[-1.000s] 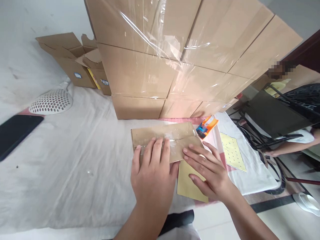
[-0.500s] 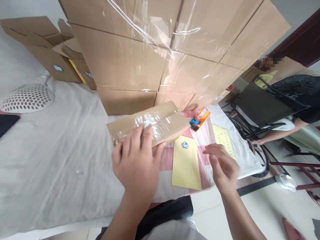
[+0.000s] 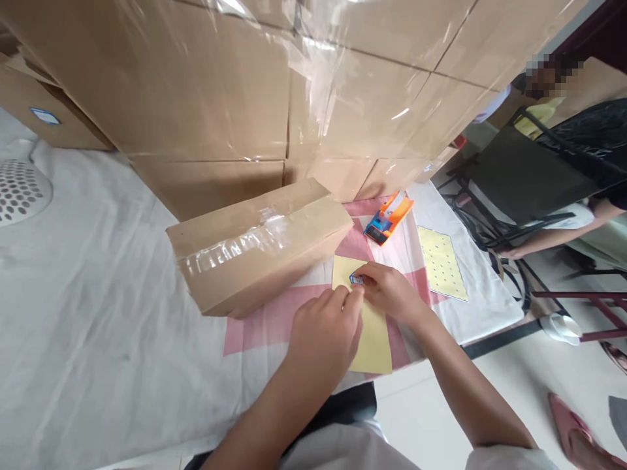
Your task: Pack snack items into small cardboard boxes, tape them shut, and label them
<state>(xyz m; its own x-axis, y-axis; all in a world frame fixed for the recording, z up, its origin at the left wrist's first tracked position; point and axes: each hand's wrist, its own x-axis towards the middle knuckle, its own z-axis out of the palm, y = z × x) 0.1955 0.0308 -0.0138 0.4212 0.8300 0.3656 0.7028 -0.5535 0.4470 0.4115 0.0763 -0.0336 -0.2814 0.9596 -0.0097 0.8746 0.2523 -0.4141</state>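
A yellow sheet lies on the pink-and-white checked cloth near the table's front edge. At its top is a small blue-and-white sticker, pinched at its edge by the thumb and fingers of my right hand. My left hand rests over the sheet's left side, fingers curled and thumb tip close to the sticker; whatever it grips is hidden. Left of both hands sits a long cardboard box, sealed with clear tape and touched by neither hand.
Wrapped stacked cartons wall off the back. An orange-and-blue packet and a dotted yellow sheet lie to the right. A white perforated object is far left. Another person's arm shows beside a dark chair.
My left hand has left the cardboard box and moved right to the yellow sheet. My right hand has moved left onto the sticker. The camera view has shifted.
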